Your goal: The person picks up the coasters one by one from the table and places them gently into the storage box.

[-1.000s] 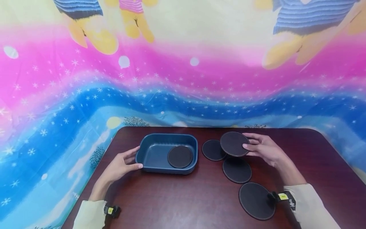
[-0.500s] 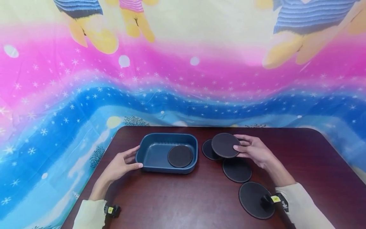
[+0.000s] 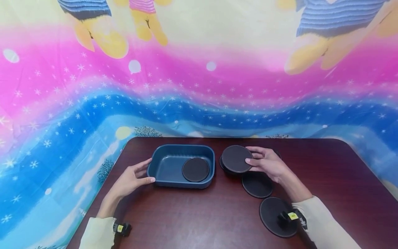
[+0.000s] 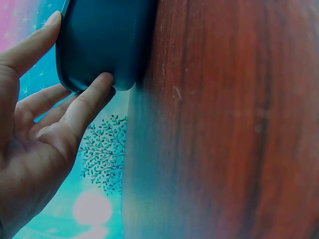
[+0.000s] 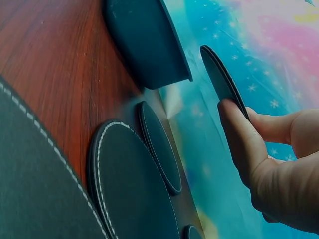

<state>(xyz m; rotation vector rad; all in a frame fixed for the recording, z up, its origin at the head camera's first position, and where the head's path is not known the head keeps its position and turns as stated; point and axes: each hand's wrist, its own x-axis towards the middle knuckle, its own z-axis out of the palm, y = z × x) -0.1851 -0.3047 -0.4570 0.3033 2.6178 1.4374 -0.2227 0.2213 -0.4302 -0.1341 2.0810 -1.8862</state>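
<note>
In the head view, a dark blue, open-topped plastic box (image 3: 171, 167) stands on the table, with one round dark coaster (image 3: 196, 169) lying inside at its right end. My left hand (image 3: 129, 181) holds the box's left end, thumb at the front corner and fingers along the side. My right hand (image 3: 268, 162) pinches another coaster (image 3: 234, 159) by its right edge. It hangs above the table, right of the box, and largely covers a coaster below. The right wrist view shows this held coaster (image 5: 222, 79) nearly edge-on, clear of the box (image 5: 147, 45).
Two more stitched-edge coasters lie toward the front right, one in the middle (image 3: 257, 185) and one nearer (image 3: 275, 216), partly under the right wrist's camera. Behind the right hand a further dark edge (image 3: 276, 153) peeks out. A printed cloth (image 3: 199, 86) hangs behind the brown table (image 3: 186, 218).
My right hand has carried the pinched coaster leftward, toward the box, and it now covers most of the coaster lying below. My left hand and the box have stayed put.
</note>
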